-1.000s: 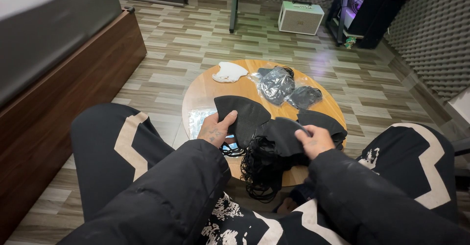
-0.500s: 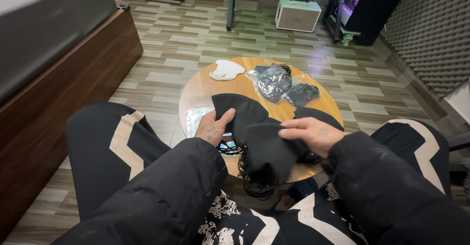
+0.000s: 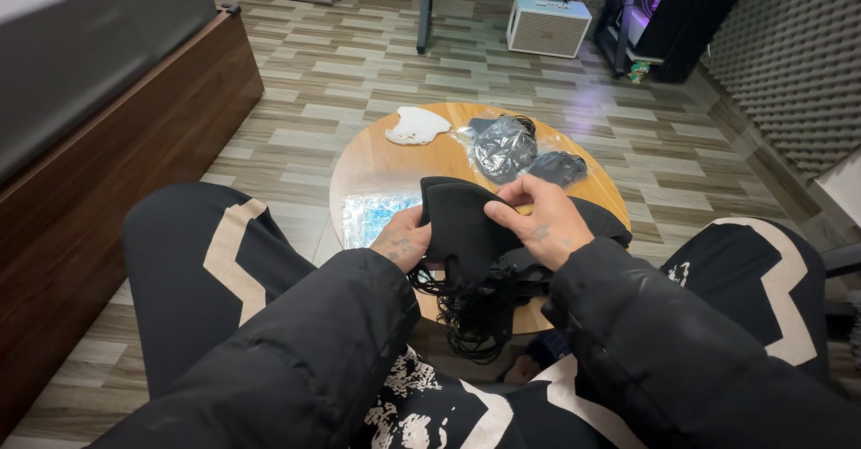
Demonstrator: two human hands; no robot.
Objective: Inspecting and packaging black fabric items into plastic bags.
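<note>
black mask [image 3: 462,225] pinched between left hand [image 3: 404,241] and right hand [image 3: 536,223], frame centre, over round table [image 3: 377,166], white mask [image 3: 417,126] upper centre

Black face mask [image 3: 462,225]: soft dark fabric, matte, folded or curved into a rounded cup shape. Held up off the round wooden worktop [image 3: 386,166], over its near edge, between both hands. Left hand [image 3: 404,241] grips its left edge from below, fingers curled onto the cloth. Right hand [image 3: 536,220] pinches its upper right edge, thumb and fingertips on the fabric. Top rim arcs upward; lower part runs down into shadow. Beneath it, a tangle of black ear loops [image 3: 471,310] hangs off further black masks [image 3: 592,220] stacked at the worktop's near rim; how many cannot be told.
</note>
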